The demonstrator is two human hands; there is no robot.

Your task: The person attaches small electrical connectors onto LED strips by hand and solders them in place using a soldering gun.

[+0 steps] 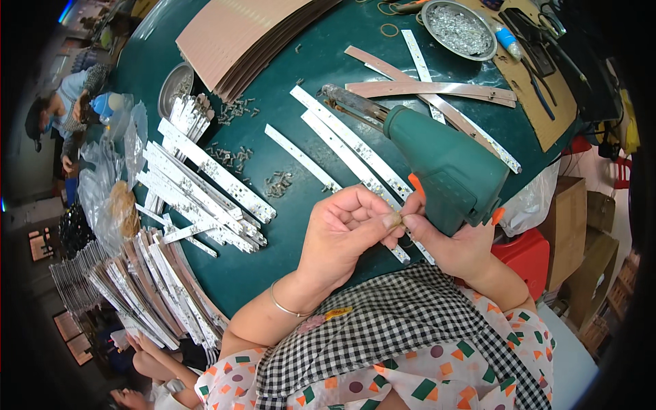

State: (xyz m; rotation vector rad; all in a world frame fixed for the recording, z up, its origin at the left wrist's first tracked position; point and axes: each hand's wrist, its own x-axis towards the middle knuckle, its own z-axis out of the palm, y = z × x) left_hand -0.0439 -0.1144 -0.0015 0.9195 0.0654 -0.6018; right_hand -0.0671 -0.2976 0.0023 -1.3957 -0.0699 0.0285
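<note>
A green pistol-shaped power tool (447, 160) with an orange trigger and a long metal nose rests in my right hand (456, 247). Its nose points to the far left over the table. My left hand (342, 239) is closed in a pinch, its thumb and fingertips meeting my right thumb. Whatever small thing lies between the tips is too hidden to name. Beneath and beyond the hands lie white circuit-board strips (338, 152) side by side. A shorter-looking white strip (301, 157) lies left of them, partly behind my left hand.
Small metal pieces (278, 184) lie in piles left of centre. Stacked strips (198, 188) fill the left side. Brown boards (246, 34), crossed strips (430, 89) and a metal bowl (459, 31) stand farther back. Pliers (538, 92) lie on cardboard. Other people sit at left.
</note>
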